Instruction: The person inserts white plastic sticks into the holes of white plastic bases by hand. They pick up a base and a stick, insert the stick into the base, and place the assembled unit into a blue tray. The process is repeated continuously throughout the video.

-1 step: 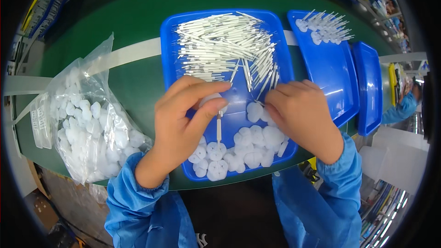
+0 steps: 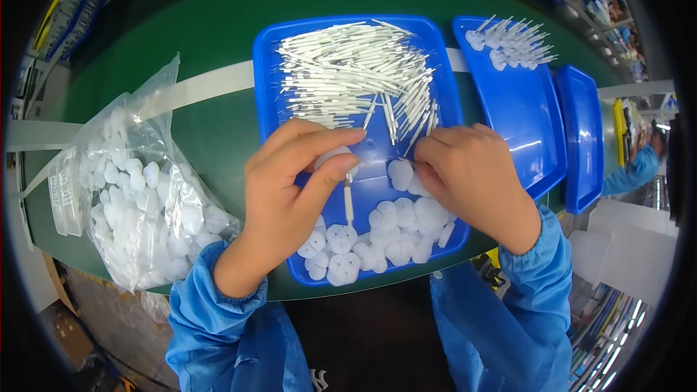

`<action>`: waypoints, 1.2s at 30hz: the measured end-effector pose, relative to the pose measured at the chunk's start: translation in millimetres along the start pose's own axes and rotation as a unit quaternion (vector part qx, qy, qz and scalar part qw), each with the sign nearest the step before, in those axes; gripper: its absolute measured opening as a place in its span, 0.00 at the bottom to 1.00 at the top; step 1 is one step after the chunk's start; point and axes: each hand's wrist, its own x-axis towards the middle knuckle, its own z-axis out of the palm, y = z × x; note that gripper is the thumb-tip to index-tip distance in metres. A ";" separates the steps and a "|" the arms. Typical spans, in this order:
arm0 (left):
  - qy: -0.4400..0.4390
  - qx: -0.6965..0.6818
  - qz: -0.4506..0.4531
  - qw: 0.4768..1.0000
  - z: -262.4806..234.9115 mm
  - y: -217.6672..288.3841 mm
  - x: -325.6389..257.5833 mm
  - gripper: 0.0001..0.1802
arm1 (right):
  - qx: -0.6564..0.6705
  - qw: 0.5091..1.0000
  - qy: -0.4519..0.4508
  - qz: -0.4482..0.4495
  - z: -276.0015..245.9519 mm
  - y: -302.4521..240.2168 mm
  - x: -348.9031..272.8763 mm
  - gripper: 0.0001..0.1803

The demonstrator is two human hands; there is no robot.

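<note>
My left hand is closed, thumb and forefinger pinching a white rounded plastic piece, mostly covered by the fingers. A thin white stick hangs below the fingertips, in line with that piece. My right hand is closed at the right side of the blue tray, its fingertips bent down beside loose white petal-shaped pieces. What those fingertips hold, if anything, is hidden. Behind both hands lies a heap of thin white sticks. More white petal-shaped pieces gather along the tray's near edge.
A clear plastic bag full of white pieces lies left of the tray. To the right, a second blue tray carries rows of pieces with sticks attached; another blue tray stands beside it. A co-worker's blue sleeve shows at far right.
My right hand has shifted slightly left, its fingertips nearer the tray's middle. The left hand stays in place, while the stick below it tilts a little.
</note>
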 end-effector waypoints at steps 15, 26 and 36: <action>0.015 -0.072 -0.066 0.995 -8.5 9.5 5.3 0.20 | 0.303 0.934 0.189 -0.015 5.4 -18.1 30.4 0.10; 0.073 -0.135 -0.077 0.985 -5.6 1.2 3.1 0.20 | 0.310 0.919 0.234 -0.069 32.5 -21.1 44.5 0.12; 0.029 -0.096 -0.062 0.993 -13.3 -5.1 3.5 0.22 | 0.398 0.901 0.173 0.022 26.8 -23.1 41.2 0.08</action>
